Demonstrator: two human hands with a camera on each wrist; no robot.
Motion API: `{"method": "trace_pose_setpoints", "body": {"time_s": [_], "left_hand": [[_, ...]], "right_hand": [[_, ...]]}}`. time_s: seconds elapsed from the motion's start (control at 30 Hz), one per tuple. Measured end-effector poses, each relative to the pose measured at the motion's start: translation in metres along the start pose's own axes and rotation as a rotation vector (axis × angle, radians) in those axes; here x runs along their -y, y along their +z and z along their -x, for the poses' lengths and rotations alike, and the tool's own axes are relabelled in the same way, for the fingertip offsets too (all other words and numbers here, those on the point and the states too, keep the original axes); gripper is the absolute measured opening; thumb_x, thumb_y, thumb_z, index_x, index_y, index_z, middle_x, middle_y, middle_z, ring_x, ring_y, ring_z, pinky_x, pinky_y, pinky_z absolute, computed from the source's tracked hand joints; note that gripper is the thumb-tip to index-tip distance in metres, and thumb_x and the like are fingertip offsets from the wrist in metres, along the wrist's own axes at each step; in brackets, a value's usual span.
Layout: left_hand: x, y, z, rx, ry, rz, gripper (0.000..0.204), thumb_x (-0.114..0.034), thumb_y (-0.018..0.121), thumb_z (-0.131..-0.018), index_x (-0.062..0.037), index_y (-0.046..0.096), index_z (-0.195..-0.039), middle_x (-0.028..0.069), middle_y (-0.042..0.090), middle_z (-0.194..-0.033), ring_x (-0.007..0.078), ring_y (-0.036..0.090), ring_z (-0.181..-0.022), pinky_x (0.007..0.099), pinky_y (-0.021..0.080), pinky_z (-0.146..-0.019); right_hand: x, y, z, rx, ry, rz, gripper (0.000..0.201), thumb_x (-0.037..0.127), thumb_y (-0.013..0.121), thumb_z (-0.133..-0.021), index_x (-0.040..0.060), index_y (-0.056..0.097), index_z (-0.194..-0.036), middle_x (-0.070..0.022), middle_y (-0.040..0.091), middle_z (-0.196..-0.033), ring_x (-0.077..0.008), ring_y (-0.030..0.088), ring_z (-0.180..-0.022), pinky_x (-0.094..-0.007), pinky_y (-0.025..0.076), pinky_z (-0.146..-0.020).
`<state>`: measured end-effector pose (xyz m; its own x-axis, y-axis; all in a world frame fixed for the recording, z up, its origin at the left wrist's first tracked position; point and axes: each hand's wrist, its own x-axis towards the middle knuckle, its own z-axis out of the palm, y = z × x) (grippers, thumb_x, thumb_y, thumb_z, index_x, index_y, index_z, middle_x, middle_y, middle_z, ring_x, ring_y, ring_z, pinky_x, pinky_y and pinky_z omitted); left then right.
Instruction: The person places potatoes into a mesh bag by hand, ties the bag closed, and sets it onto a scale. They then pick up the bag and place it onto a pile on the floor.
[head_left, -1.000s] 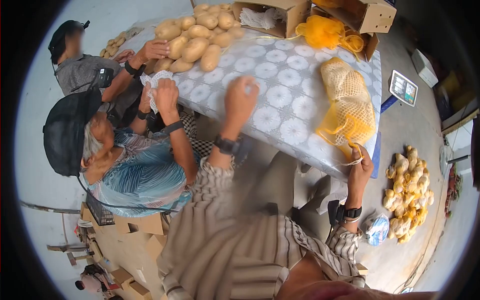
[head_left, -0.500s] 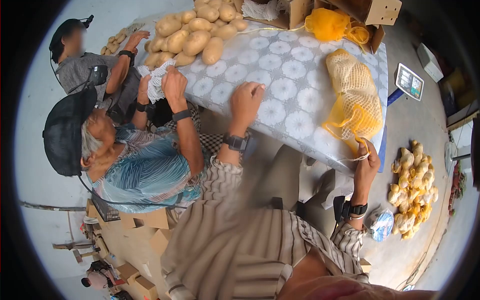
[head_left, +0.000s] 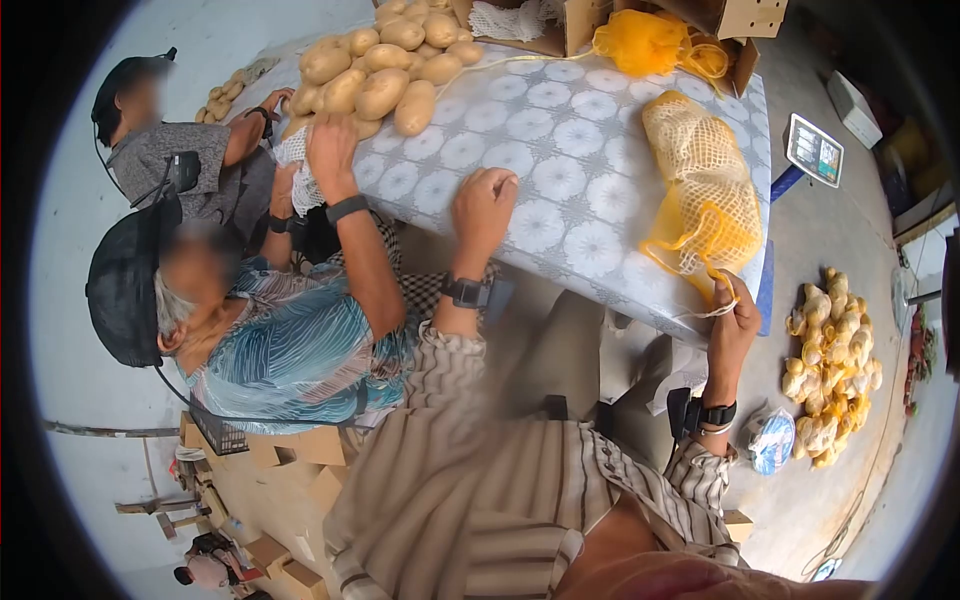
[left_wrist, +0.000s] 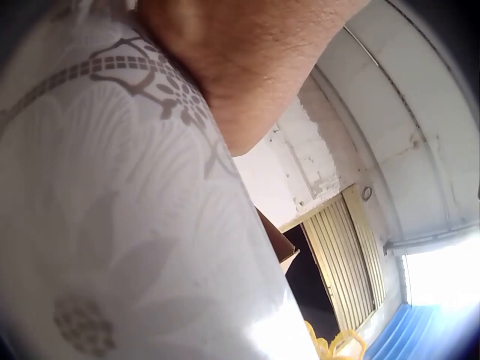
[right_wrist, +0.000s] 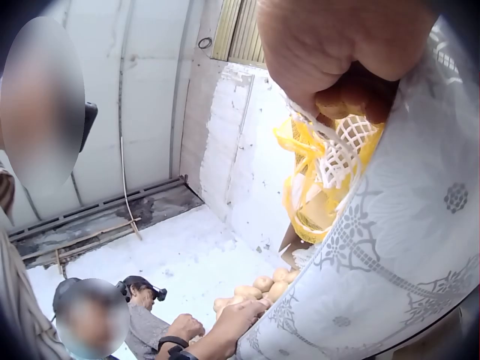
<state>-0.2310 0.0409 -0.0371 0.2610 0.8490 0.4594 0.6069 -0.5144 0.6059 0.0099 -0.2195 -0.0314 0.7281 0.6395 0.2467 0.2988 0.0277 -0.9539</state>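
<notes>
A yellow mesh bag point(head_left: 700, 195) stuffed with potatoes lies on the flower-patterned tablecloth point(head_left: 560, 150) near the table's right edge. My right hand point(head_left: 733, 312) is at that edge, below the bag, and pinches the bag's gathered neck and its white string. In the right wrist view, that hand point(right_wrist: 337, 52) is closed over the yellow netting point(right_wrist: 311, 187). My left hand point(head_left: 483, 205) rests on the cloth at the near edge and holds nothing. In the left wrist view, the left hand point(left_wrist: 247, 60) presses on the cloth point(left_wrist: 112, 225).
A heap of loose potatoes point(head_left: 385, 70) lies at the far left of the table. A person in a blue shirt point(head_left: 300, 350) beside me holds a white net point(head_left: 298, 160). Cardboard boxes point(head_left: 560, 25) and spare yellow nets point(head_left: 640, 45) are at the back. A scale point(head_left: 815, 150) and filled bags point(head_left: 830, 370) lie on the floor.
My left hand came down from above the table and now rests on the cloth. My right hand kept its hold on the bag's neck. The neighbour's hand reached toward the potato heap.
</notes>
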Motion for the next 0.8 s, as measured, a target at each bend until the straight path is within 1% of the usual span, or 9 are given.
{"method": "trace_pose_setpoints", "body": {"time_s": [0.03,0.1,0.43,0.5,0.53,0.63,0.7,0.73,0.8], "left_hand": [[0.0004,0.0001,0.0000,-0.002,-0.001,0.009,0.016,-0.021,0.062,-0.085,-0.0066,0.069,-0.088,0.0080,0.065,-0.083,0.0252,0.060,-0.077,0.0356,0.047,-0.071],[0.0019,0.0009,0.0003,-0.004,0.000,0.008,0.016,-0.021,0.062,-0.085,-0.0065,0.069,-0.088,0.0080,0.065,-0.083,0.0247,0.060,-0.077,0.0353,0.047,-0.071],[0.0032,-0.0002,0.0025,-0.018,0.017,-0.003,0.016,-0.021,0.062,-0.085,-0.0066,0.069,-0.089,0.0076,0.065,-0.083,0.0236,0.061,-0.075,0.0343,0.048,-0.070],[0.0035,-0.0002,0.0025,-0.017,0.014,-0.002,0.016,-0.021,0.062,-0.085,-0.0067,0.070,-0.089,0.0075,0.065,-0.082,0.0235,0.061,-0.075,0.0343,0.048,-0.070],[0.0036,-0.0001,0.0025,-0.015,0.011,-0.001,0.016,-0.021,0.062,-0.085,-0.0068,0.070,-0.089,0.0075,0.064,-0.082,0.0233,0.061,-0.075,0.0342,0.048,-0.070],[0.0032,0.0002,0.0022,-0.017,-0.006,0.014,0.015,-0.021,0.062,-0.085,-0.0075,0.070,-0.088,0.0074,0.064,-0.082,0.0233,0.060,-0.075,0.0343,0.047,-0.070],[0.0011,-0.0007,0.0028,-0.022,-0.007,0.011,0.015,-0.020,0.062,-0.084,-0.0079,0.070,-0.088,0.0073,0.064,-0.081,0.0237,0.060,-0.075,0.0345,0.047,-0.070],[0.0004,-0.0011,0.0029,-0.027,-0.009,0.008,0.015,-0.020,0.063,-0.084,-0.0082,0.070,-0.088,0.0072,0.064,-0.081,0.0241,0.060,-0.075,0.0347,0.047,-0.070],[0.0014,-0.0007,0.0028,-0.031,-0.001,0.000,0.014,-0.020,0.063,-0.084,-0.0084,0.070,-0.088,0.0072,0.063,-0.081,0.0244,0.060,-0.075,0.0349,0.047,-0.070]], "right_hand": [[0.0010,-0.0005,0.0002,0.000,0.000,0.000,0.026,0.021,0.061,-0.094,-0.0016,0.068,-0.105,0.0041,0.056,-0.082,-0.0037,0.043,-0.070,-0.0191,0.033,-0.061],[0.0047,-0.0020,0.0004,0.022,0.057,-0.003,0.026,0.018,0.059,-0.093,-0.0045,0.066,-0.105,-0.0048,0.066,-0.097,-0.0105,0.057,-0.090,-0.0243,0.044,-0.083],[0.0057,-0.0025,0.0028,0.023,0.079,0.008,0.027,0.019,0.059,-0.093,-0.0045,0.066,-0.105,-0.0046,0.066,-0.097,-0.0102,0.057,-0.089,-0.0239,0.044,-0.081],[0.0039,0.0002,0.0028,-0.014,-0.016,-0.007,0.027,0.023,0.061,-0.094,-0.0016,0.067,-0.103,0.0046,0.052,-0.077,-0.0040,0.042,-0.068,-0.0194,0.032,-0.059],[0.0049,-0.0009,0.0032,-0.013,-0.016,-0.007,0.027,0.023,0.061,-0.094,-0.0016,0.067,-0.103,0.0046,0.052,-0.077,-0.0040,0.042,-0.068,-0.0194,0.032,-0.059],[0.0064,-0.0032,0.0035,0.018,0.072,-0.013,0.027,0.020,0.060,-0.093,-0.0045,0.066,-0.104,-0.0044,0.066,-0.096,-0.0103,0.057,-0.089,-0.0240,0.044,-0.081],[0.0038,-0.0022,0.0035,-0.009,-0.012,0.006,0.027,0.023,0.061,-0.094,-0.0016,0.067,-0.103,0.0048,0.052,-0.076,-0.0039,0.042,-0.066,-0.0195,0.032,-0.058],[0.0044,-0.0032,0.0038,-0.011,-0.011,0.007,0.027,0.023,0.061,-0.094,-0.0016,0.067,-0.103,0.0048,0.052,-0.076,-0.0039,0.042,-0.066,-0.0195,0.032,-0.058],[0.0060,-0.0056,0.0036,0.016,0.078,0.001,0.028,0.020,0.060,-0.093,-0.0048,0.066,-0.105,-0.0047,0.066,-0.096,-0.0105,0.057,-0.089,-0.0241,0.044,-0.081]]}}
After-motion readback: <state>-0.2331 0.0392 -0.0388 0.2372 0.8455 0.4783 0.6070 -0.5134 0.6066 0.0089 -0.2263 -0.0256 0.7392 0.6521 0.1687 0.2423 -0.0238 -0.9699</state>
